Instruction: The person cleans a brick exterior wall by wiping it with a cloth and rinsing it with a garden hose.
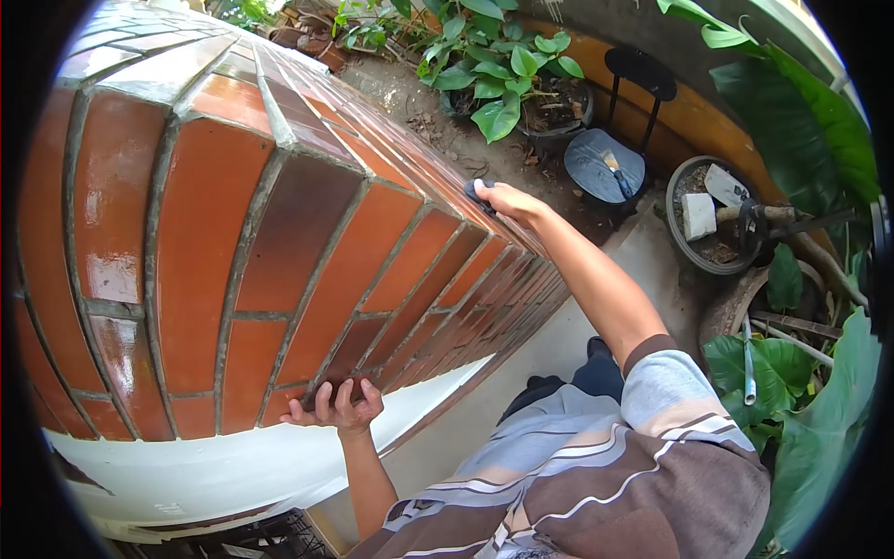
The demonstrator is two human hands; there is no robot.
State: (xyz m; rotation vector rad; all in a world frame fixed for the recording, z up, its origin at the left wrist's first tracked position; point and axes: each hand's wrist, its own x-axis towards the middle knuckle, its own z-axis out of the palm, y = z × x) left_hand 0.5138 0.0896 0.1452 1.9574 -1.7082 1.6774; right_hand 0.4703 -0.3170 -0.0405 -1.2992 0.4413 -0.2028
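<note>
A glossy brick-tiled structure point(307, 261) with grey grout lines fills the left and middle of the head view. My right hand point(507, 202) is closed on a small dark pad point(480, 196), held against the tiles near a corner edge. Whether the pad is cloth or sponge cannot be made out. Lower down, my left hand point(343, 408) rests its fingertips at the bottom edge of the tiles. Its fingers are apart and slightly bent, and nothing shows in them. Below that edge lies a smooth white surface point(233, 466).
A black chair point(605, 163) at the back right carries a brush point(615, 170) on its seat. Beside it stands a round planter point(684, 238) holding a white block point(698, 216). Potted leafy plants point(503, 74) and large leaves line the wall. Concrete floor point(540, 349) runs beneath me.
</note>
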